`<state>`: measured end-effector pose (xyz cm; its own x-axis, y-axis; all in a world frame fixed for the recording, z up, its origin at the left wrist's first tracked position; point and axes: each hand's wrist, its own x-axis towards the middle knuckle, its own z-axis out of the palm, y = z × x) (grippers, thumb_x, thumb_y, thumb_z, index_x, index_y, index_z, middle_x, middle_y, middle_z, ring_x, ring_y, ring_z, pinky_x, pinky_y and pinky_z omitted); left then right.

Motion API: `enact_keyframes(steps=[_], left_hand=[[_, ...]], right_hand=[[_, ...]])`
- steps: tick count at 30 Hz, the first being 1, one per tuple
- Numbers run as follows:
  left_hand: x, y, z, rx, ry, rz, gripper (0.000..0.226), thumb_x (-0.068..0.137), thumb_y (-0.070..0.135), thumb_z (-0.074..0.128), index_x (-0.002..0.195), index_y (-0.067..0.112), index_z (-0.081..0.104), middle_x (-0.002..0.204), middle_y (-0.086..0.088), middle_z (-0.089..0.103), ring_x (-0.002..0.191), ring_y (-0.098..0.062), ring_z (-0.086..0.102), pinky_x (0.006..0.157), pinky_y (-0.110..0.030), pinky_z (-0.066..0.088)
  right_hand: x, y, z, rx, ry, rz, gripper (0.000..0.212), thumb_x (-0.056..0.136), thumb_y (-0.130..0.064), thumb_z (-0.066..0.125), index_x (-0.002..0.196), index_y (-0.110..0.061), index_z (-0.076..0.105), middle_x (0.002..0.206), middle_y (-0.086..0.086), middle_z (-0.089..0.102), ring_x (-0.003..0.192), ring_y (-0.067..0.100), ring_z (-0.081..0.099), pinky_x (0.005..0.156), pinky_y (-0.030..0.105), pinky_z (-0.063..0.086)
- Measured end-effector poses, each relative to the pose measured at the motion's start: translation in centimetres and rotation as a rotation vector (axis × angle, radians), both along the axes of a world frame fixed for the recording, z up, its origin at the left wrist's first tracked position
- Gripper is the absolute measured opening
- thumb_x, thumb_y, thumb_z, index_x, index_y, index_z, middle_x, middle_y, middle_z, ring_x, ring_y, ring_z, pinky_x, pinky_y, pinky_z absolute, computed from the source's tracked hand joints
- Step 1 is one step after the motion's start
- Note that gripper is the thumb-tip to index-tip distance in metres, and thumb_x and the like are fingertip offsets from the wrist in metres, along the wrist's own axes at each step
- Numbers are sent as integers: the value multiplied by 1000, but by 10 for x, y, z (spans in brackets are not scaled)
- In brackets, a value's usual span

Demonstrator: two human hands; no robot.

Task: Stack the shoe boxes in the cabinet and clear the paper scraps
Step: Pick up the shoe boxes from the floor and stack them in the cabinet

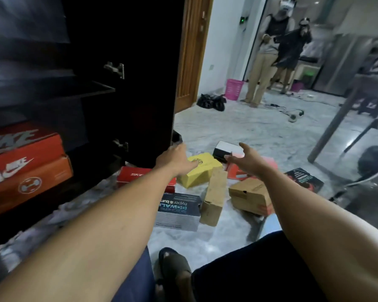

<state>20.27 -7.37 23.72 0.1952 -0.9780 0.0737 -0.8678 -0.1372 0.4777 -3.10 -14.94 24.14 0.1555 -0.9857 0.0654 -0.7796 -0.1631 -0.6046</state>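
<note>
Left hand was stretched forward with its fingers straight and gripping nothing. Its fingertips lay over the lid of the yellow box; contact could not be confirmed. Right hand was level with it, fingers spread and slightly bent, also gripping nothing. It hovered above the red-orange box, just right of the yellow box and just in front of the black-and-white box.

Head view, floor:
- The red box lay beneath the left forearm, at the foot of the cabinet.
- The grey box lay nearer the person, touching the tall brown box, which stood tilted.
- The low brown box lay under the right forearm, with the black box to its right.

Head view, cabinet:
- 2 orange boxes were stacked on the bottom shelf, the upper orange box on the lower orange box, well left of both hands.
- Pale paper scraps lay along the cabinet's foot.
</note>
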Motion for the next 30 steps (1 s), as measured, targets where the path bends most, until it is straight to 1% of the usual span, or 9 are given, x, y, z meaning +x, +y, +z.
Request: enact_keyframes(steps=[3,6,9,12,17,19,23,27,30], left_hand=[[-45,-20,2,13,47,-100,72,84,57,63,142,19,43,143,-7,49,125,-31,52,93,-39,49],[-93,-36,7,-31,99,-197,67,84,55,62,139,21,46,136,-7,56,117,-31,56,87,-37,49],[-131,-49,4,-27,94,-298,63,81,54,63,132,20,50,130,-6,59,110,-31,59,89,-41,53],[-152,-63,-5,-23,70,-340,62,78,56,65,128,21,53,127,-5,60,108,-29,60,87,-40,54],[-178,-86,-25,23,75,-349,59,77,57,65,122,21,55,119,-4,63,101,-27,61,84,-41,55],[-191,-93,-33,45,84,-357,58,76,56,65,122,21,57,118,-3,64,102,-27,62,85,-42,56],[-221,-112,-54,118,117,-351,60,72,60,61,121,26,58,117,0,66,100,-27,63,88,-42,55],[-247,-140,-85,139,162,-270,53,79,57,64,120,23,60,120,-1,65,105,-29,63,86,-34,52],[-270,-164,-132,225,264,-215,65,72,67,60,123,27,61,120,0,67,104,-27,64,89,-38,54]], right_hand=[[-52,7,2,-1,-7,-110,90,86,-49,70,156,-20,21,150,11,43,116,33,58,70,39,55],[-105,21,8,15,-33,-246,92,86,-49,71,156,-20,20,147,9,43,108,29,61,83,40,53],[-149,31,13,-13,-67,-357,93,84,-48,73,156,-14,24,150,16,43,129,31,53,104,40,46],[-180,38,14,-9,-57,-404,90,83,-48,74,154,-14,30,147,13,49,124,28,57,99,34,47],[-218,41,7,-19,-56,-467,88,85,-41,74,153,-8,30,149,12,47,125,25,55,94,23,39],[-226,38,-3,-31,-65,-492,80,88,-36,73,150,-5,33,149,12,47,128,26,52,94,26,40],[-249,18,-28,9,-9,-455,65,88,-33,73,141,-9,46,137,12,58,111,24,59,86,29,46],[-273,-24,-54,66,-40,-456,79,85,-44,73,148,-12,37,140,12,55,111,27,62,83,36,52],[-290,-69,-89,93,-73,-439,85,84,-48,73,151,-11,34,146,11,51,125,25,55,102,41,48]])
